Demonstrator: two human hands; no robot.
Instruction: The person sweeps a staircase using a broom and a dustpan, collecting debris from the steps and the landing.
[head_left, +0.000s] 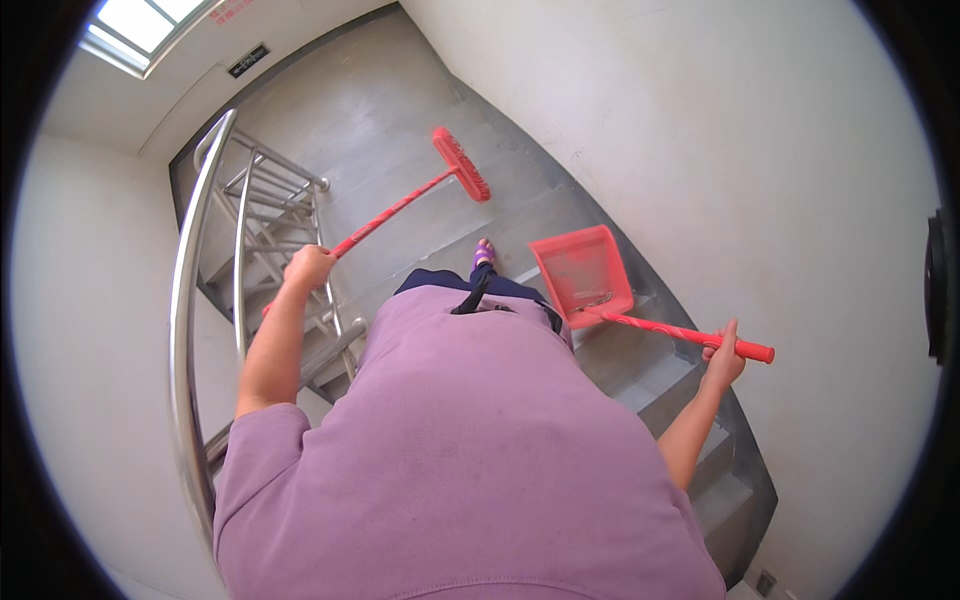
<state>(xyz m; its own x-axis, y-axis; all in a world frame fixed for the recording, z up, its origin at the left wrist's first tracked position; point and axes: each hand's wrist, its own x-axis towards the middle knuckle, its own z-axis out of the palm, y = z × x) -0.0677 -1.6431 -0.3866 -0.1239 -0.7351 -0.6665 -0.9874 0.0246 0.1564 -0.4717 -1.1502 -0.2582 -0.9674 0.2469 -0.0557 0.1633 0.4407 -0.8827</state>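
Note:
My left hand (309, 265) grips the red handle of a broom (461, 165). The broom's wide bristled head is out ahead of me, over the grey steps near the landing. In my right hand (724, 361) is the handle of a red long-handled dustpan (589, 266), held near its end. The dustpan's pan is beside my right leg, above the stairs near the wall, and some dark debris lies inside by the handle joint. Whether the broom head or pan touches a step, I cannot tell.
Grey stairs (517, 214) lead down to a landing (360, 82). A stainless steel handrail (184, 300) with bars runs along my left. A white wall (712, 150) with a dark skirting band borders the right. One foot in a purple sandal (484, 253) shows on a step.

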